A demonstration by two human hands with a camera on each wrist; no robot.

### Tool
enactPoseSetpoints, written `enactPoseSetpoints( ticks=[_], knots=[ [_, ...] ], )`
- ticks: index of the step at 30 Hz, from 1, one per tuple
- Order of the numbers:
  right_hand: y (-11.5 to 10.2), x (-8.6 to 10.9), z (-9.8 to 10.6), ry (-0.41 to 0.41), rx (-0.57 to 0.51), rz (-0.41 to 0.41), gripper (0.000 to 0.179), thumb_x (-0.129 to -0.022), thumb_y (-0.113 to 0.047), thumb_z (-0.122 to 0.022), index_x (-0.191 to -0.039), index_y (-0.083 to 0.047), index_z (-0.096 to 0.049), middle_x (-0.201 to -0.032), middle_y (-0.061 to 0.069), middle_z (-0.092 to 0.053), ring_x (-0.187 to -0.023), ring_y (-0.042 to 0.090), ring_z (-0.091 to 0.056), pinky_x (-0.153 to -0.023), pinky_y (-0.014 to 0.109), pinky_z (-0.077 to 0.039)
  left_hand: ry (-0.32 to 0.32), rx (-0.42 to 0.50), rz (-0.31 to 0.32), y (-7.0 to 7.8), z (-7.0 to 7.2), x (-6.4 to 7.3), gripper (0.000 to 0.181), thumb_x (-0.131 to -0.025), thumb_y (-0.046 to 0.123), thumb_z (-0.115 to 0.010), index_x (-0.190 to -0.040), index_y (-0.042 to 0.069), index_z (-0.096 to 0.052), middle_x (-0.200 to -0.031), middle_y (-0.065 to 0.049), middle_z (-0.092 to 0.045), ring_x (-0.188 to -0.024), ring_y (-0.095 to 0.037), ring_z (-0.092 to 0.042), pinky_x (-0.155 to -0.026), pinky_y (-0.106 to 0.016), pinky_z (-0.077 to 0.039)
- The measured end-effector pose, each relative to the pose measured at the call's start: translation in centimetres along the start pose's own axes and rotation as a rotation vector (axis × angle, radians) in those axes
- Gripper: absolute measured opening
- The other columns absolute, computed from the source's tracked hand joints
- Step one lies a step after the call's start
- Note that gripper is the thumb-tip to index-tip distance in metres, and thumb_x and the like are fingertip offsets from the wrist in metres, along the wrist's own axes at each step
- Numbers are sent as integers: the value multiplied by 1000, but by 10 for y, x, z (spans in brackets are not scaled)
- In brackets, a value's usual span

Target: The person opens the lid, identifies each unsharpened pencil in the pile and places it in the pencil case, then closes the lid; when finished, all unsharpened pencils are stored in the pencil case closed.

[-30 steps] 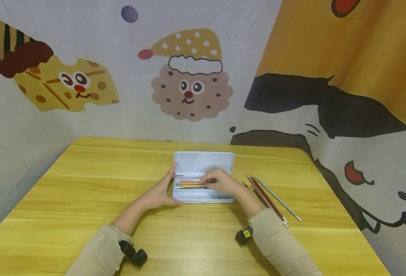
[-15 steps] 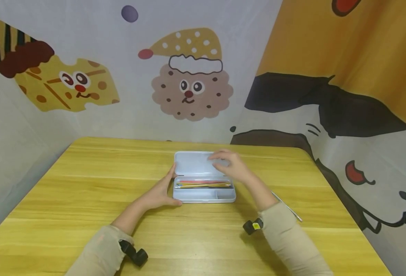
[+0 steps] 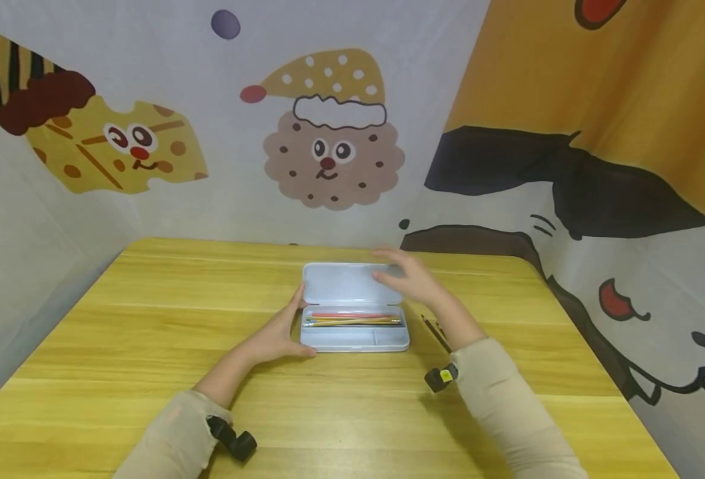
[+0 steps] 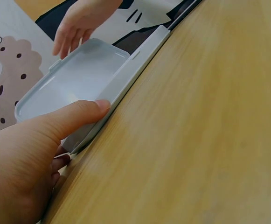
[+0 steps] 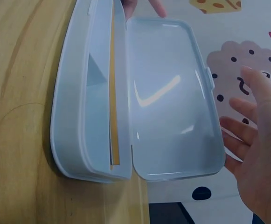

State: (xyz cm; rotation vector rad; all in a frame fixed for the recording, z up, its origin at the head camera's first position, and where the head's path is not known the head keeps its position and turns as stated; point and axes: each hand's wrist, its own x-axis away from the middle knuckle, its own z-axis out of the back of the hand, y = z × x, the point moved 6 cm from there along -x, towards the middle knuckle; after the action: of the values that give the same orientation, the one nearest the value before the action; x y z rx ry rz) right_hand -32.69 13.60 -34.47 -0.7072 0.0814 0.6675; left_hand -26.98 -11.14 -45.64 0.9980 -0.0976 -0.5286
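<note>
A white pencil case (image 3: 334, 340) lies open on the table, its lid (image 3: 340, 285) tipped back on the hinge. Several pencils (image 3: 352, 322) lie in the rear compartment; the front compartments look bare. My left hand (image 3: 273, 338) holds the case by its left end, thumb along the front wall and the other fingers round the end, as the left wrist view shows. My right hand (image 3: 417, 281) is at the right end of the lid, holding nothing. In the right wrist view its fingers (image 5: 238, 128) are spread and slightly bent, close to the lid's outer edge.
Dark pencils (image 3: 435, 332) lie on the wooden table (image 3: 148, 346) right of the case, partly hidden under my right forearm. A cartoon-printed cloth (image 3: 208, 219) hangs behind the table's far edge. Each sleeve carries a small black camera (image 3: 241, 446).
My right hand has risen from the pencils in the case to the lid's right end, and its forearm now covers most of the loose pencils. My left hand stays in place.
</note>
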Motion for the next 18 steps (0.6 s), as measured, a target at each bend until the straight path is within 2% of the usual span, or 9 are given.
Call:
enactPoseSetpoints(
  ticks=[5,10,15,18],
  knots=[
    [5,2,-7,-67,-10,-62,59,-92,-37,-62,-142,-10,-46,-145,11,-42,-134,30,-35,-109,48,-27,8,7,-19,3,1,1,139,-62,32,-91,-153,18,13,-141,-13,-38,-137,-29,-24,-113,-49,-12],
    [4,9,-10,-101,20,-90,62,-92,-42,-62,-142,-9,-47,-144,10,-43,-133,28,-36,-108,48,-28,22,18,-36,5,0,1,139,-63,20,-91,-152,16,16,-140,-18,-38,-136,-34,-25,-112,-53,-11],
    [-3,18,-9,-108,58,-47,62,-91,-44,-62,-141,-10,-48,-144,10,-44,-134,28,-35,-108,47,-28,27,39,-28,3,-1,0,138,-64,12,-90,-151,10,18,-142,-25,-35,-137,-40,-22,-111,-57,-9],
    [-9,25,-9,-99,69,12,61,-91,-41,-63,-140,-9,-48,-143,12,-45,-133,29,-36,-108,48,-29,21,29,-8,2,0,1,139,-65,18,-90,-151,15,19,-144,-22,-35,-138,-37,-22,-111,-54,-10]
  ],
)
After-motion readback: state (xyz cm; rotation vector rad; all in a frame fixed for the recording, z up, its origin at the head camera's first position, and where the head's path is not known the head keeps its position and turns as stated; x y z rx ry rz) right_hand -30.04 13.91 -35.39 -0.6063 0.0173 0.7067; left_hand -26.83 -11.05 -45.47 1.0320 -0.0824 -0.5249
